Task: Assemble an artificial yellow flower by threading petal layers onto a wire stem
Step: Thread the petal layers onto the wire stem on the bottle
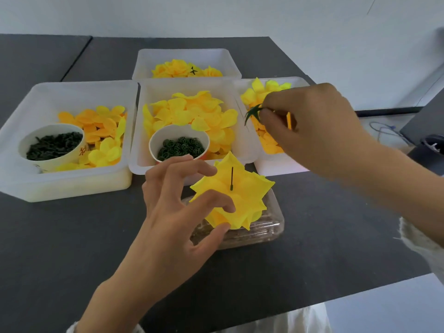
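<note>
— How far along would you say she's got with that flower?

— Well on, I'd judge. The left hand [182, 203] has its fingers and thumb curled round the stacked yellow petal layers [234, 198], held just above the near edge of the counter [72, 236], over a clear plastic tub [259, 231]. Several layers are already on, and the dark tip of the wire stem [231, 179] pokes up through the middle.

— So the petals are done?

— Can't say for certain. There's bare stem left above the top layer, so room for something more. The right hand [319, 126] is up over the right tray [276, 164], pinching a small green star-shaped piece [252, 112] between fingertips and thumb. It looks like a calyx to me, though it's partly hidden. There's a sliver of yellow by the fingers too; I can't tell what that is.

— And the green piece goes on next?

— That's my guess: it needs bringing across to the stem tip and threading down against the petals. The two hands are well apart at present.

— Plenty of stock left?

— Loads. The middle tray [141, 131] and left tray [21, 179] are full of loose petals, each with a paper cup in it, one of green rings [180, 145] and one of dark green bits [54, 146]. The far tray [144, 66] holds what look like finished blooms.
</note>
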The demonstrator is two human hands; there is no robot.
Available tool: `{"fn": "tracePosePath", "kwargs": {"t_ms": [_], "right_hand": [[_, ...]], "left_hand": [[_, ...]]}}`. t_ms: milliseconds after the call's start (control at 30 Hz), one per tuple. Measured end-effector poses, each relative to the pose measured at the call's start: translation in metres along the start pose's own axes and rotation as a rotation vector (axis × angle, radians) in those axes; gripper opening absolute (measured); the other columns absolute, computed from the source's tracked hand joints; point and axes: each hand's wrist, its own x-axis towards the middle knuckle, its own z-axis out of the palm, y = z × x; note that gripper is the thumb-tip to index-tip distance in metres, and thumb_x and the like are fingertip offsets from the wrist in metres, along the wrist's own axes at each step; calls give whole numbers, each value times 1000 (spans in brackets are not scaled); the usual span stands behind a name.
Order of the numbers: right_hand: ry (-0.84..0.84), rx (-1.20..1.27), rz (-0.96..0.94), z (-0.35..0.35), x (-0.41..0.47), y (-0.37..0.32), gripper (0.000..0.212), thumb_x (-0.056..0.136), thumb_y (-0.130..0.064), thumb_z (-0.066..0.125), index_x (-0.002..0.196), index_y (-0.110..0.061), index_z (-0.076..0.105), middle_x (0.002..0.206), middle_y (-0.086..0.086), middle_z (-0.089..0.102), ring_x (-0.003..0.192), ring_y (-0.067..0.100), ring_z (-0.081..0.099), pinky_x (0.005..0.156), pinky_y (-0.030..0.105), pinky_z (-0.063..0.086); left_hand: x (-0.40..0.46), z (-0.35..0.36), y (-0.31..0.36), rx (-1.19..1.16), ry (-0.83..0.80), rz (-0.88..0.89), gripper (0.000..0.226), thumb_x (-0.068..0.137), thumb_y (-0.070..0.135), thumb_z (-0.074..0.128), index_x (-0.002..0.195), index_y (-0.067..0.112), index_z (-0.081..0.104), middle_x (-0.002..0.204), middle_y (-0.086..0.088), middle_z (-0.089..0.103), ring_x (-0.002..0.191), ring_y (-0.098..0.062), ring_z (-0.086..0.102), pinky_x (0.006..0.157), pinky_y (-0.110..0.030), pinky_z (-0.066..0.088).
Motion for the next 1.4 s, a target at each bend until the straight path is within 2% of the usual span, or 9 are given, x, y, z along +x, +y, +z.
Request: {"fn": "tracePosePath", "kwargs": {"t_ms": [100,167,300,400,467,633,800,1000,1400], "right_hand": [[-12,98,-33,-4,-5,-11,29,94,-21,47,66,-13,49,49,-1,35,50,19,32,52,31,29],[55,295,-51,-8,-14,-14,28,94,-17,46,69,-8,55,51,1,41,51,21,36,50,32,30],[194,617,-246,2,-60,-17,34,96,-11,40,74,-2,63,69,0,54,62,11,50,58,19,37],[149,621,-392,30,-105,-13,39,98,-14,39,83,2,72,91,11,61,68,22,59,59,27,47],[146,613,-423,44,-125,-11,34,98,-13,42,92,-2,74,106,10,62,73,21,63,62,28,50],[115,537,-550,63,-138,-8,24,97,-14,46,109,-11,66,128,5,59,92,24,66,67,33,51],[66,448,-543,72,-133,-3,21,96,-12,47,110,-12,62,125,3,58,95,26,63,64,35,49],[6,533,-542,77,-132,-3,21,97,-5,43,110,-6,59,119,9,56,103,28,60,78,37,51],[26,587,-510,71,-130,4,21,96,-4,43,105,-3,62,113,11,61,102,29,61,77,39,51]], "left_hand": [[-2,3,1,11,11,-40,38,74,40,76,105,33,54,136,6,36,136,-20,23,112,-37,28],[-3,6,3,2,38,-87,49,70,45,74,110,30,48,132,7,34,131,-19,26,105,-46,37],[-10,15,8,22,154,-130,58,67,45,72,108,21,39,117,12,25,112,-14,29,95,-26,32],[-23,23,13,-11,263,-175,52,66,40,72,101,22,38,106,12,30,99,-15,32,84,-20,31],[-32,28,16,-18,320,-175,43,70,36,71,96,20,42,97,9,35,93,-15,33,81,-19,32],[-40,39,14,78,407,-98,18,80,25,71,91,28,57,82,7,34,89,-12,31,82,-16,29],[-36,42,10,97,421,-62,13,84,24,71,90,29,61,81,7,30,89,-11,27,77,-17,29],[-33,42,5,112,420,-45,12,84,24,70,90,27,60,82,7,33,92,-9,28,75,-18,28],[-33,38,2,83,384,-75,13,82,29,70,91,27,60,85,9,36,93,-9,30,83,-13,27]]}}
